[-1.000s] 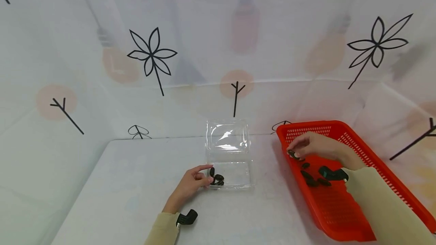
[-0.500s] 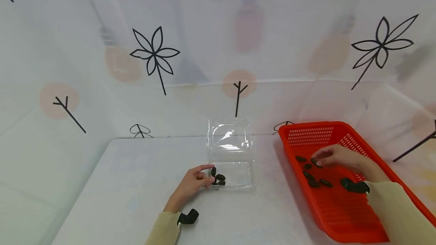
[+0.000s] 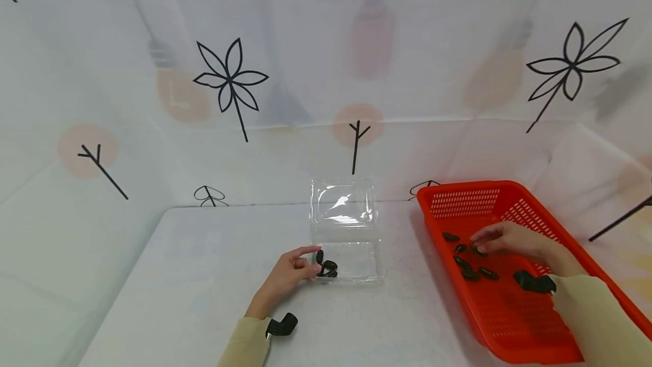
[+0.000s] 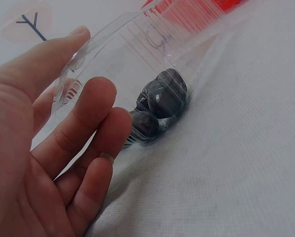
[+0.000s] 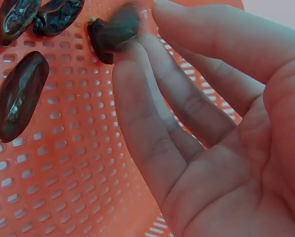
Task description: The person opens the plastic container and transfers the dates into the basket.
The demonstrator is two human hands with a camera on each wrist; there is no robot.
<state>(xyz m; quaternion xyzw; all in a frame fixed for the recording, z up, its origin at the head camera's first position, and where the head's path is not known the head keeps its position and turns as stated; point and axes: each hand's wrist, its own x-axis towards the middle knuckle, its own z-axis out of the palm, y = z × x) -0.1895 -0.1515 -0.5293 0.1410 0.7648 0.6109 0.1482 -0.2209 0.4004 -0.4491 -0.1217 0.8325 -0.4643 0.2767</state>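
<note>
My left hand (image 3: 290, 271) grips the left side of a hinged clear plastic container (image 3: 354, 258), whose lid (image 3: 342, 203) stands folded back. Several dark dates (image 4: 167, 96) lie together in the container's near left corner. Inside a red basket (image 3: 460, 190), my right hand (image 3: 509, 239) pinches a date (image 5: 123, 27) at its fingertips; motion blurs it in the right wrist view. Just behind that one is part of another dark date (image 5: 99, 44). More loose dates lie on the basket floor, among them a glossy brown one (image 5: 21, 98) left of the fingers.
The basket has tall slotted walls and stands at the right of a white-covered table (image 3: 204, 276). A patterned cloth backdrop (image 3: 305, 72) hangs right behind the table's back edge. Cameras (image 3: 282, 324) are strapped to both wrists.
My right hand has moved right and toward me within the basket with a date at its fingertips, and lowered slightly since half a second ago. The left hand stays at the container.
</note>
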